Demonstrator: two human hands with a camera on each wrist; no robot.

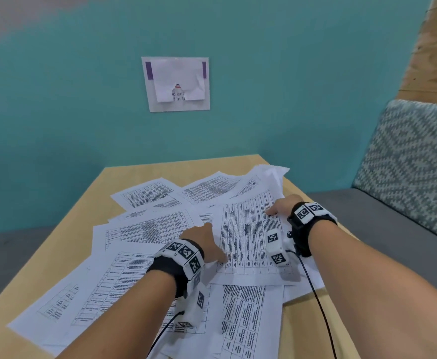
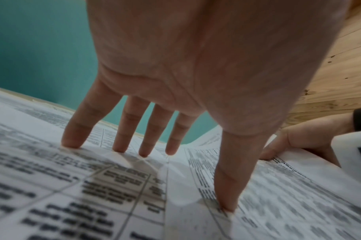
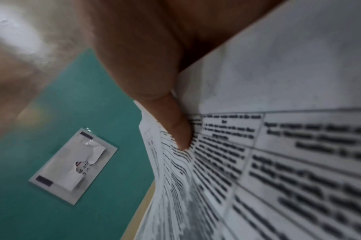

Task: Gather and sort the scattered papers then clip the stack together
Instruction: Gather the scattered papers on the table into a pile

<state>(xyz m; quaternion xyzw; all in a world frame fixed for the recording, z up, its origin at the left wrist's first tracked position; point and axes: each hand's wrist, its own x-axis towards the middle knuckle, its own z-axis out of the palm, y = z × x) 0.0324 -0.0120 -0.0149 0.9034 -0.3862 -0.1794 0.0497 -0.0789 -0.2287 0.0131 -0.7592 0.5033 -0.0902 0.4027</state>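
Several printed sheets [image 1: 144, 229] with tables lie scattered and overlapping on a light wooden table [image 1: 93, 203]. My left hand [image 1: 204, 242] lies spread with straight fingers [image 2: 122, 142] pressing on the sheets; its thumb touches the top sheet [image 1: 248, 242]. My right hand [image 1: 282, 207] pinches the right edge of a thin stack of sheets [image 3: 257, 162], thumb [image 3: 179, 129] on top, fingers hidden beneath. The stack's far end curls upward. No clip is in view.
A teal wall [image 1: 56, 112] stands behind the table with a taped paper notice [image 1: 177, 84]. A grey bench [image 1: 380, 229] with a patterned cushion [image 1: 414, 161] runs along the right. Cables hang from both wrist cameras.
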